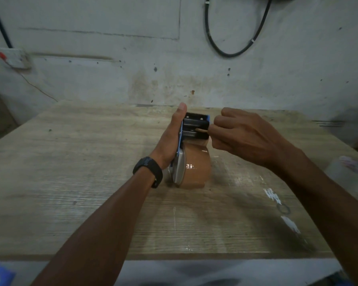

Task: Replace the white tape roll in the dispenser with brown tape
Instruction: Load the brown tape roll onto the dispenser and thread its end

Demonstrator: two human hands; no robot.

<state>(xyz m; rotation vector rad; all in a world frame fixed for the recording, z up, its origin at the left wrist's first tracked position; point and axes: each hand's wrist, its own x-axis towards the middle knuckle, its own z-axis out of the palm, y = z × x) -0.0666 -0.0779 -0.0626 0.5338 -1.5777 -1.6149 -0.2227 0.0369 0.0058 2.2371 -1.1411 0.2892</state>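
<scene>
From the head view, the brown tape [196,168] already sits in the dispenser [195,126], which stands mid-worktop [91,162]. The left hand [172,139] clasps the dispenser's side, its fingers hidden behind. The right hand [242,135] pinches the brown tape end at the rollers. Threading looks unfinished; the white roll seems blurred at far right.

Single head-worn wide-angle view, looking forward and down from above the near edge of the desk [81,162], close over both forearms, facing the wall [112,75] behind
</scene>
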